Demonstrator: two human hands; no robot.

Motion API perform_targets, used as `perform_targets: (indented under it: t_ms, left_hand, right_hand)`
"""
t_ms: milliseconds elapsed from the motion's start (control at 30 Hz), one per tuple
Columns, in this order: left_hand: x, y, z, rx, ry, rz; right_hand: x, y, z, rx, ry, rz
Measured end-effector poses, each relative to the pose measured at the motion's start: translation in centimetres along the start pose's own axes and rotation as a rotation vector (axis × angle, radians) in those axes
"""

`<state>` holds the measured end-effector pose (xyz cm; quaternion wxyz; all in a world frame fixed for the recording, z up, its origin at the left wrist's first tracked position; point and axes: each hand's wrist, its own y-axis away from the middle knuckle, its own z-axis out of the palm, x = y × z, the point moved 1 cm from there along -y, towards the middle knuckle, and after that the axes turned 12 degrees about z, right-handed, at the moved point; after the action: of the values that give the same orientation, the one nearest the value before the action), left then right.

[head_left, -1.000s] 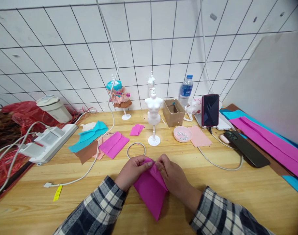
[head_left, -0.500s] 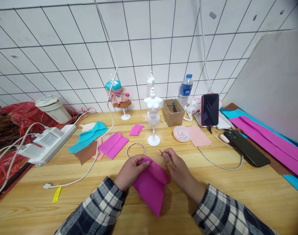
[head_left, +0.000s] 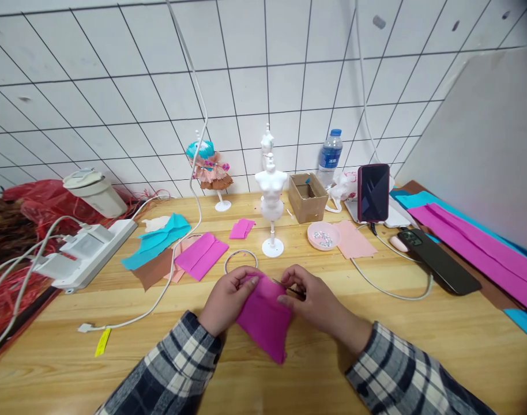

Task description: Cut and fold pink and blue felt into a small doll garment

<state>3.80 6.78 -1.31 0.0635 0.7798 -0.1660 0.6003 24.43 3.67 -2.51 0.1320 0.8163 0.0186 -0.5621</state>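
Note:
A folded piece of magenta crepe paper (head_left: 266, 328) hangs over the table, its lower corner pointing down. My left hand (head_left: 229, 297) pinches its upper left edge between thumb and fingers. My right hand (head_left: 317, 300) is closed around a thin, dark, pointed metal tool (head_left: 296, 291); its exact kind is mostly hidden by the fingers. The tool's tip lies at the paper's upper right, and my right thumb touches the paper there. Just beyond my left hand lies a pale ring (head_left: 241, 262). A white mini mannequin (head_left: 272, 199) stands upright behind the paper.
A pink dish (head_left: 324, 236) of small shiny bits and a cardboard box (head_left: 307, 199) stand right of the mannequin. Folded coloured papers (head_left: 202, 255) lie left, beside a white cable (head_left: 160, 300). At right are a propped phone (head_left: 373, 193) and a dark phone (head_left: 439, 262).
My right hand has moved slightly left with its tool and now meets the paper. The paper's lower corner has risen a little.

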Motion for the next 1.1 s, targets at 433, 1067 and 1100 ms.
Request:
perform_targets:
  t_ms: [433, 1067, 1100]
  left_hand:
    - [-0.5, -0.1, -2.8, -0.125, -0.424, 0.016]
    - [-0.1, -0.7, -4.2, -0.169, -0.685, 0.522]
    - [-0.1, -0.7, -3.8, -0.221, -0.711, 0.531]
  right_hand:
    - [0.4, -0.6, -3.7, 0.353, 0.509, 0.251]
    - [-0.4, 0.4, 3.1, 0.049, 0.932, -0.333]
    - [-0.4, 0.3, 3.2, 0.034, 0.928, -0.348]
